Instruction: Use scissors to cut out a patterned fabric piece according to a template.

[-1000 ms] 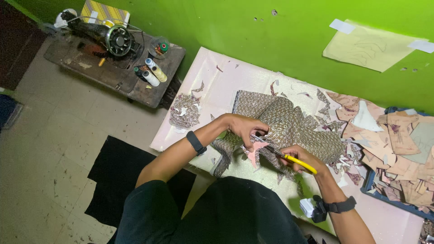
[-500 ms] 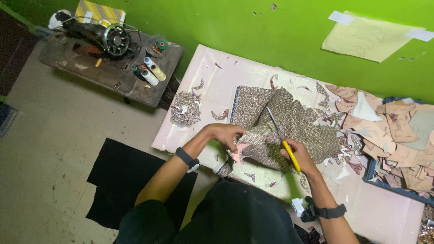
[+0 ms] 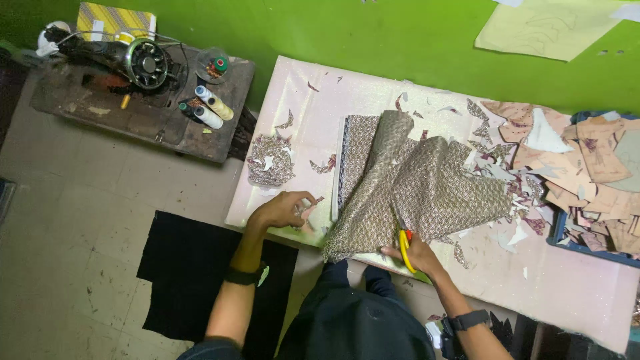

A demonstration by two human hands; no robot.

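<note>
1. Two bare hands work at the near edge of a pale pink padded table [image 3: 313, 107].
2. Right hand [image 3: 415, 253]: fingers closed round the yellow-handled scissors [image 3: 404, 248], at the lower edge of the grey-brown patterned fabric [image 3: 413, 183].
3. Left hand [image 3: 280, 210]: fingers curled, pinching a small pinkish fabric scrap [image 3: 308, 212] at the table edge, just left of the fabric.
4. Fabric: lies folded and rumpled across the table's middle, one corner hanging over the near edge.
5. Small heap of patterned offcuts [image 3: 270, 160]: lies on the table beyond the left hand.
6. Tan cut pieces [image 3: 587, 173]: stacked at the table's right end.
7. Black sewing machine [image 3: 127, 59]: stands on a dark wooden stand, well left, with thread cones [image 3: 213, 107] beside it.
</note>
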